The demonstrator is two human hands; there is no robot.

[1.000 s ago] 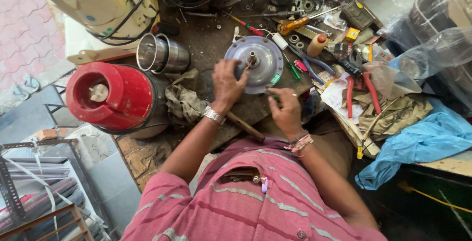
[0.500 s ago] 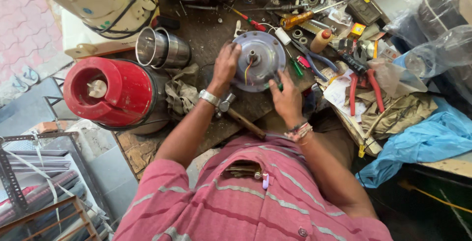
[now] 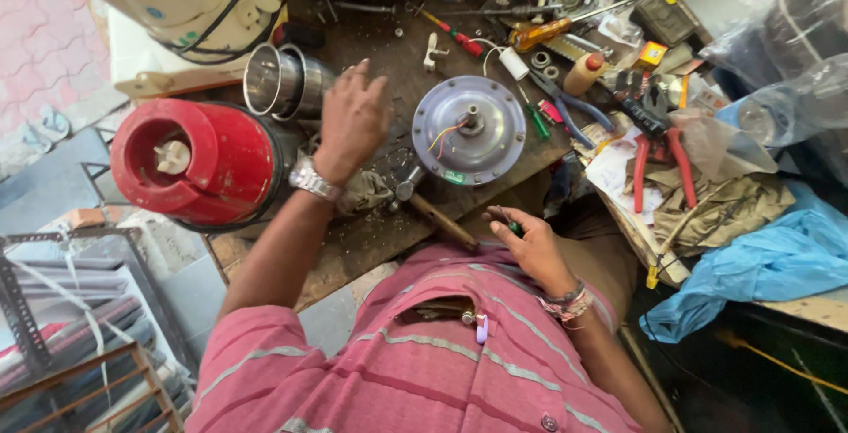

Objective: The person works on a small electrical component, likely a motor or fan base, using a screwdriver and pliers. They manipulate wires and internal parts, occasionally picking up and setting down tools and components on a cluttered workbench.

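One round grey motor housing (image 3: 469, 131) lies flat on our table (image 3: 371, 239), its short shaft pointing up and thin coloured wires curling off its face. Half a second ago both our hands rested on this disc; now neither one touches it. Our left hand (image 3: 352, 121) has moved off to its nine o'clock side and hovers over the table with the fingers spread and nothing held, a metal watch (image 3: 314, 180) on the wrist. Our right hand (image 3: 530, 243) has drawn back toward our body, to about five o'clock of the housing, and its grip is pinching a small green-handled tool (image 3: 511, 224) between thumb and fingers; we cannot tell what kind of tip it has. The housing thus sits between the two hands, apart from both.

At seven o'clock of the housing a hammer (image 3: 433, 212) lies with its metal head near the disc's rim and its wooden handle slanting toward us. At ten o'clock of our left hand stands a steel jar (image 3: 281, 79), and at eight o'clock a red mixer base (image 3: 201, 161). At three o'clock of the housing lie blue-handled pliers (image 3: 565, 108), and farther out red-handled pliers (image 3: 655, 146), on a clutter of papers. At one o'clock lies an orange-handled screwdriver (image 3: 546, 32).
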